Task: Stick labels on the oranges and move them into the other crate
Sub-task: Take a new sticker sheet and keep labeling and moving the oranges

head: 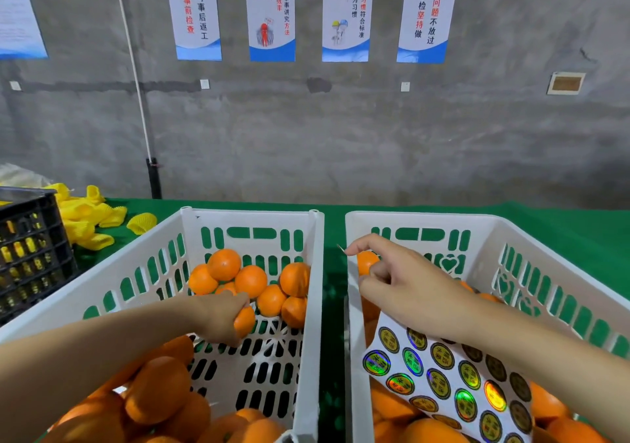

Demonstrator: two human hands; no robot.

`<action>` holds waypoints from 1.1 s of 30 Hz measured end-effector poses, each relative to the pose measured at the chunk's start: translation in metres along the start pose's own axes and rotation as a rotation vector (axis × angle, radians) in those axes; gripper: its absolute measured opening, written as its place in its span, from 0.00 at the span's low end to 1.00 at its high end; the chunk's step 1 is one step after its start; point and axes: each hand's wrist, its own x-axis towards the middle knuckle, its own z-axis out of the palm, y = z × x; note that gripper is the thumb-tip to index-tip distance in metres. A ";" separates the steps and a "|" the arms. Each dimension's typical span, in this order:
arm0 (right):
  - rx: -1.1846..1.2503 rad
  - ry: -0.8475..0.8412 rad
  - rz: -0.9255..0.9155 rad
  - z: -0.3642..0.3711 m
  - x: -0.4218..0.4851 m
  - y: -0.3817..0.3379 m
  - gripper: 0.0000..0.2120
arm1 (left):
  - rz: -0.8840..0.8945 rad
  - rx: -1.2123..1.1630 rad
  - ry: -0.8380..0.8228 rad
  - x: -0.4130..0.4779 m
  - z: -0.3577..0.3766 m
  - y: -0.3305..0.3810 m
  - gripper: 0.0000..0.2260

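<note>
Two white slotted crates stand side by side on a green table. In the left crate (pixel 313 272), my left hand (pixel 221 316) is shut on an orange (pixel 245 321) just above the crate floor; several more oranges (pixel 252 280) pile at its far end and near end. Over the right crate (pixel 351 306), my right hand (pixel 402 279) pinches a small label (pixel 341 249) edge-on between thumb and forefinger. A sheet of round holographic labels (pixel 443 371) lies on the oranges (pixel 426 429) in the right crate, partly under my right forearm.
A black crate (pixel 30 248) stands at the far left, with yellow foam fruit nets (pixel 88 217) heaped behind and beside it. A grey wall with posters (pixel 269 13) rises behind the table. A narrow gap of green cloth (pixel 332 306) separates the two white crates.
</note>
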 end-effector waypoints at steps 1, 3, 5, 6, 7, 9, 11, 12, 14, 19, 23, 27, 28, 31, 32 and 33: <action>-0.003 0.001 0.000 0.000 0.000 0.000 0.17 | -0.008 0.010 -0.003 0.001 0.001 0.002 0.27; -0.005 0.002 0.000 -0.001 0.000 -0.001 0.17 | -0.015 0.037 0.007 0.002 0.001 0.005 0.29; -0.008 -0.002 -0.003 -0.001 0.000 -0.003 0.18 | -0.013 0.126 0.034 0.003 0.002 0.007 0.28; -0.009 -0.004 -0.004 -0.001 0.000 -0.003 0.18 | -0.021 0.173 0.034 0.004 0.005 0.008 0.29; -0.010 -0.008 -0.006 -0.001 -0.001 -0.004 0.18 | -0.027 0.181 0.013 0.004 0.008 0.009 0.30; -0.008 -0.013 -0.009 -0.001 -0.001 -0.004 0.19 | -0.016 0.106 -0.049 0.005 0.013 0.012 0.30; 0.008 -0.009 -0.011 -0.002 -0.001 -0.005 0.19 | 0.014 0.084 -0.059 0.003 0.010 0.014 0.28; 0.022 -0.001 -0.012 -0.003 -0.001 -0.005 0.18 | 0.024 0.093 -0.041 0.001 0.005 0.015 0.26; 0.049 0.020 -0.004 -0.004 0.000 -0.005 0.17 | 0.017 0.055 0.021 -0.003 -0.008 0.014 0.23; 0.039 0.039 0.016 -0.004 -0.001 -0.002 0.14 | -0.108 -0.036 0.445 -0.019 -0.042 0.014 0.25; 0.112 0.093 0.003 -0.002 0.001 -0.002 0.07 | 0.016 -0.197 0.819 -0.036 -0.056 0.028 0.29; 0.226 0.195 0.012 -0.005 0.006 -0.004 0.04 | 0.248 -0.292 1.104 -0.055 -0.069 0.057 0.33; 0.269 0.207 0.012 -0.007 0.006 -0.006 0.05 | 0.302 -0.282 1.128 -0.060 -0.069 0.063 0.33; 0.408 0.161 -0.029 -0.013 0.004 -0.012 0.06 | 0.416 -0.176 1.138 -0.070 -0.066 0.075 0.33; 0.444 0.126 -0.046 -0.015 0.004 -0.014 0.06 | 0.432 -0.161 1.134 -0.072 -0.065 0.077 0.33; 0.481 0.092 -0.055 -0.016 0.003 -0.016 0.06 | 0.440 -0.159 1.130 -0.074 -0.065 0.079 0.33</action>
